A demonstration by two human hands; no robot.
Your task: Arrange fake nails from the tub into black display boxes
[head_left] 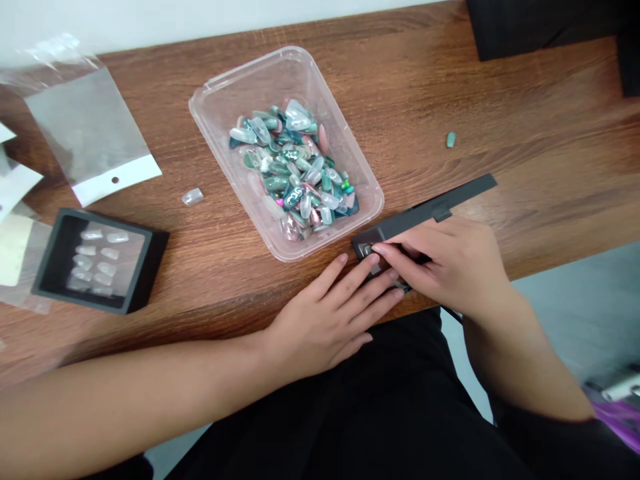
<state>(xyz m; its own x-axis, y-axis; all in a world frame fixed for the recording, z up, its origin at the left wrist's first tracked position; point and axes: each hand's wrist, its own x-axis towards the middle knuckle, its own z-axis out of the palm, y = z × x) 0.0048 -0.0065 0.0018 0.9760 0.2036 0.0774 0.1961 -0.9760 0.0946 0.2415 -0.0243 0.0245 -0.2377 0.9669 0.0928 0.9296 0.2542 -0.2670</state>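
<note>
At the table's front edge, a small black box [406, 220] stands with its lid raised. Clear press-on nails [365, 251] show at its left end. My right hand [443, 263] reaches in from the right, closed in a pinch, its thumb tip against one of these nails; its other fingertips are mostly hidden. My left hand [327, 313] lies palm down with outstretched, slightly spread fingers, their tips over the box's near side. Just beyond both hands stands a clear plastic tub [235, 150] heaped with green, pink, blue and clear press-on nails [295, 167].
A second black box [150, 267] at the left holds several clear nails in rows. Between it and the tub lies one clear nail [193, 196]. A green nail [451, 139] lies far right. Clear bags [95, 127] and a black object [545, 27] sit toward the back.
</note>
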